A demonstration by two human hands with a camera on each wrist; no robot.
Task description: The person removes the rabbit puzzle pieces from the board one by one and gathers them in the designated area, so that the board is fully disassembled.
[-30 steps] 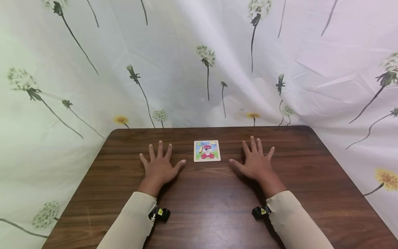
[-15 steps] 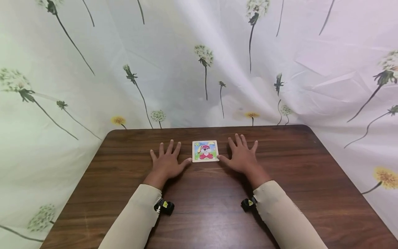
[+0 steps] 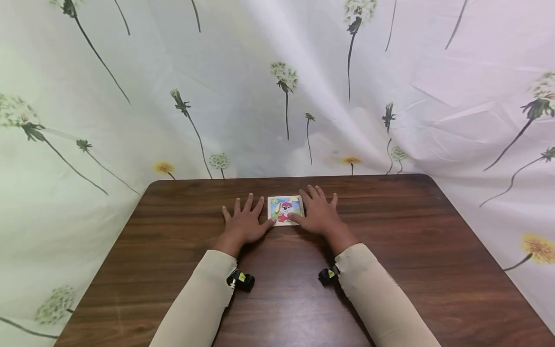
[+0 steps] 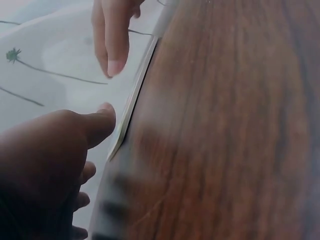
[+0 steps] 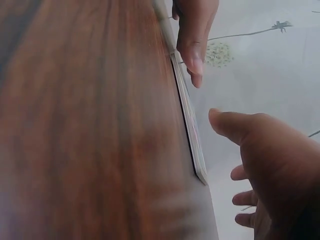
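Observation:
A small square board (image 3: 280, 206) with a pale border and a pink-and-white cartoon animal picture lies flat near the far side of the table. To its left my left hand (image 3: 244, 226) is spread, its thumb at the board's near left corner in the head view. My right hand (image 3: 323, 218), also spread, has its thumb over the picture and hides part of its right side. Both wrist views show the board (image 4: 134, 100) edge-on, with the thumbs raised above it and apart from it. Neither hand holds anything.
The dark brown wooden table (image 3: 286, 289) has rounded far corners. Behind it and at both sides hangs a pale cloth (image 3: 243, 86) printed with dandelions. Black wrist cameras (image 3: 328, 276) are strapped at both sleeves (image 3: 373, 284).
Both hands have moved inward from either side, closing in on the board. The right thumb now overlaps the picture. The board stays where it was on the table.

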